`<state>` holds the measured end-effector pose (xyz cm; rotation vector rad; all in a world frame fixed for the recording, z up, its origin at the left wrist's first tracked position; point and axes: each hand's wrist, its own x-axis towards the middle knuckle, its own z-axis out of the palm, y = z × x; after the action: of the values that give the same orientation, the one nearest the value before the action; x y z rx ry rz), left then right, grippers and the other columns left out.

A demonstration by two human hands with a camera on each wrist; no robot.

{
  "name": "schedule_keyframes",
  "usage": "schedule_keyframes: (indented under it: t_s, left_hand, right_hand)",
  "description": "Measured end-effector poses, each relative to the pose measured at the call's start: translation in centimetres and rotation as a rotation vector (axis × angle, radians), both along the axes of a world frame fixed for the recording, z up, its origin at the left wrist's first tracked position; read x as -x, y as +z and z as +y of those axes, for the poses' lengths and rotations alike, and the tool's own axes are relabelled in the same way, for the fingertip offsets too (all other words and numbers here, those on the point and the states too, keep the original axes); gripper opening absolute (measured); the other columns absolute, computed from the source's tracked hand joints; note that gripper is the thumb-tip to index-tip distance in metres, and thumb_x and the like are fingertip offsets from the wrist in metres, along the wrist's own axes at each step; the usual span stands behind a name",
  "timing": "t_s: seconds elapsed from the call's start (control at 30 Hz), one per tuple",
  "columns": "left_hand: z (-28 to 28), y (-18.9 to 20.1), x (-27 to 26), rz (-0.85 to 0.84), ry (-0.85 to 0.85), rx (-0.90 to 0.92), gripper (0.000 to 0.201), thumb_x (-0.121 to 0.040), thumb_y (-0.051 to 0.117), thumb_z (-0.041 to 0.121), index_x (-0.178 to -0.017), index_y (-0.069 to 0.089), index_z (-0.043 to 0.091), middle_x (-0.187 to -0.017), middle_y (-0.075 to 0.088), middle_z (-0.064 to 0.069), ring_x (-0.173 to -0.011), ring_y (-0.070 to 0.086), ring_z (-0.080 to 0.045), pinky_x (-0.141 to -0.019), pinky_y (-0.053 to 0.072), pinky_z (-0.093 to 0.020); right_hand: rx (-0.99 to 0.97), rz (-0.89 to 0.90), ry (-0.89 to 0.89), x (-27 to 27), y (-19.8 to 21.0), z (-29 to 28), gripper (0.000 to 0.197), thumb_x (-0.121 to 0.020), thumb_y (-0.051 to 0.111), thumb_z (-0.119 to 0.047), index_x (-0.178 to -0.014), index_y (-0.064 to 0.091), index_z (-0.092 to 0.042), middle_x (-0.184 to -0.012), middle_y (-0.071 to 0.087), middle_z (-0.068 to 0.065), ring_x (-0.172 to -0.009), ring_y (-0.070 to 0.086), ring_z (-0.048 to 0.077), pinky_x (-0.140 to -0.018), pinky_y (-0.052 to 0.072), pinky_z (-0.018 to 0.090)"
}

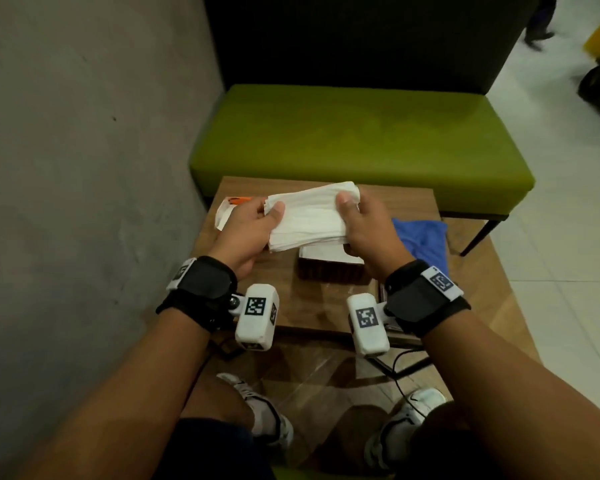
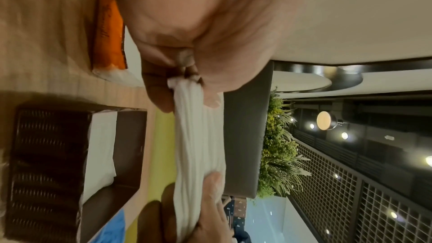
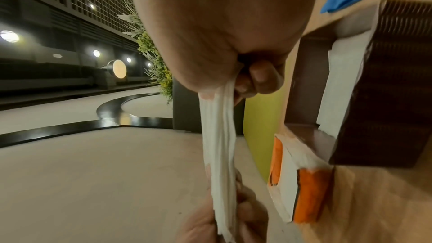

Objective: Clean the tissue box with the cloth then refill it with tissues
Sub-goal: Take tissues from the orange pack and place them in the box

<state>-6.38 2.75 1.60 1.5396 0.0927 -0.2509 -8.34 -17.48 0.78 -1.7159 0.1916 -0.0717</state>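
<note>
Tissues [image 1: 309, 216] hang between left hand [image 1: 246, 233] and right hand [image 1: 368, 230], each pinching one end, directly above the open box [image 1: 329, 266]. Left wrist view: lower them level into the box [image 2: 77, 163], ends together. Right wrist view: keep thumb and fingers [image 3: 261, 77] clamped until the stack seats.

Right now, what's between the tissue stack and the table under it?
The open dark tissue box, some tissues already inside, sits under the tissue stack held by both hands; head view shows it.

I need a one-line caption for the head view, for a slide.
Both hands, left and right, hold a tissue stack above the open box; blue cloth lies on the table.
</note>
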Motion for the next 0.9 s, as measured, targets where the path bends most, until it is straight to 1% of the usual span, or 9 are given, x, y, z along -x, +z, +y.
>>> schedule_keyframes:
  t_s: [0.1,0.2,0.3,0.37,0.43,0.5,0.63,0.73,0.9]
  left_hand:
    - [0.8,0.0,-0.1,-0.058,0.21,-0.211,0.006,-0.107,0.064,0.017,-0.101,0.064,0.016,-0.105,0.07,-0.007,-0.092,0.071,-0.024,-0.077,0.064,-0.041]
    - [0.4,1.5,0.7,-0.341,0.279,-0.427,0.014,-0.1,0.072,0.03,-0.107,0.066,0.019,-0.103,0.071,0.002,-0.099,0.07,-0.02,-0.084,0.063,-0.044]
    - [-2.3,2.9,2.3,-0.339,-0.172,-0.298,0.042,-0.095,0.081,0.035,-0.13,0.067,0.017,-0.121,0.073,0.006,-0.114,0.07,-0.006,-0.099,0.06,-0.034]
    - [-3.1,2.8,2.8,-0.26,-0.335,-0.15,0.06,-0.091,0.084,0.028,-0.144,0.058,0.014,-0.133,0.073,-0.003,-0.123,0.07,-0.01,-0.106,0.057,-0.031]
    - [-3.1,2.3,2.8,-0.227,-0.282,-0.043,0.052,-0.093,0.081,0.016,-0.14,0.061,0.008,-0.125,0.076,-0.015,-0.113,0.074,-0.018,-0.096,0.06,-0.032]
    - [-2.6,1.5,2.5,-0.127,-0.123,0.075,0.036,-0.098,0.075,0.011,-0.132,0.067,0.006,-0.118,0.079,-0.014,-0.107,0.076,-0.022,-0.09,0.061,-0.035]
    - [-1.6,0.4,1.7,0.074,-0.107,0.259,0.035,-0.104,0.066,0.008,-0.138,0.062,-0.001,-0.13,0.075,-0.017,-0.126,0.07,-0.033,-0.101,0.061,-0.042]
    - [-2.0,1.2,1.8,0.083,-0.258,0.233,0.038,-0.103,0.064,0.004,-0.14,0.06,-0.005,-0.135,0.071,-0.022,-0.126,0.07,-0.034,-0.101,0.061,-0.04]
    - [-2.5,1.8,1.8,0.106,-0.267,0.197,0.038,-0.098,0.07,0.002,-0.135,0.064,-0.006,-0.128,0.075,-0.021,-0.119,0.074,-0.032,-0.092,0.063,-0.035]
  right_hand:
    - [0.109,-0.071,-0.07,0.0,0.1,-0.9,0.026,-0.107,0.047,-0.044,-0.099,0.06,-0.023,-0.079,0.065,-0.011,-0.07,0.062,0.011,-0.057,0.048,0.031]
    - [0.274,-0.12,-0.087,0.2,0.8,-1.0,0.029,-0.106,0.047,-0.041,-0.105,0.06,-0.016,-0.095,0.069,0.004,-0.088,0.067,0.025,-0.073,0.054,0.044]
    - [0.16,-0.096,0.004,0.7,2.2,0.3,0.033,-0.106,0.05,-0.043,-0.104,0.06,-0.012,-0.08,0.065,0.003,-0.066,0.061,0.022,-0.05,0.046,0.034]
    - [-0.067,-0.008,0.108,1.4,3.5,1.1,0.042,-0.107,0.047,-0.05,-0.105,0.06,-0.01,-0.075,0.066,0.01,-0.055,0.061,0.021,-0.043,0.045,0.029]
    - [-0.245,0.099,0.196,2.0,4.4,0.7,0.055,-0.108,0.039,-0.056,-0.115,0.062,-0.007,-0.081,0.07,0.016,-0.057,0.063,0.024,-0.046,0.049,0.031]
    - [-0.328,0.127,0.232,2.1,4.6,-0.3,0.06,-0.109,0.038,-0.054,-0.12,0.064,-0.001,-0.088,0.072,0.018,-0.061,0.062,0.025,-0.05,0.049,0.032]
    - [-0.02,-0.042,0.003,1.4,4.4,-1.6,0.042,-0.104,0.052,-0.055,-0.104,0.068,-0.016,-0.095,0.071,0.003,-0.069,0.061,0.007,-0.062,0.048,0.026]
    - [0.166,-0.013,0.138,1.4,3.6,-0.8,0.054,-0.092,0.052,-0.077,-0.108,0.066,-0.027,-0.104,0.072,-0.007,-0.092,0.071,0.01,-0.079,0.058,0.035]
    - [0.208,-0.049,0.203,1.6,2.1,-0.5,0.029,-0.103,0.056,-0.052,-0.09,0.063,-0.027,-0.085,0.071,-0.006,-0.076,0.068,0.009,-0.064,0.05,0.029]
